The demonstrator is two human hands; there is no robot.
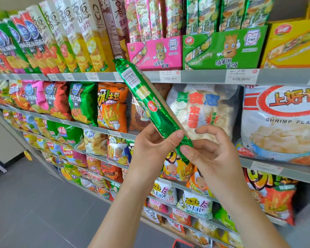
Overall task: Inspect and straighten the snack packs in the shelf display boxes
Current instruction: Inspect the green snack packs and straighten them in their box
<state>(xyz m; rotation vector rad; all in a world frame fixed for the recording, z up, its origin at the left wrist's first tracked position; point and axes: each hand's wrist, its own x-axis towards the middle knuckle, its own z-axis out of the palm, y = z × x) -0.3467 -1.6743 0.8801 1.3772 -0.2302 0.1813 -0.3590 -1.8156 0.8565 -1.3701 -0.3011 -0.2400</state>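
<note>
- The left grip (150,145) is curled round the lower part of a long green snack pack (150,104), with the thumb across the front.
- The right grip (209,154) pinches the pack's bottom end.
- The pack slants up and to the left in front of the shelves, out of the green display box (224,49) above.

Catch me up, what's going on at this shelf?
A person holds one long green snack pack out in the aisle, its top tilted up to the left. The left hand grips it near its lower end and the right hand pinches the bottom seal. Matching green packs stand upright in the green display box on the top shelf.
</note>
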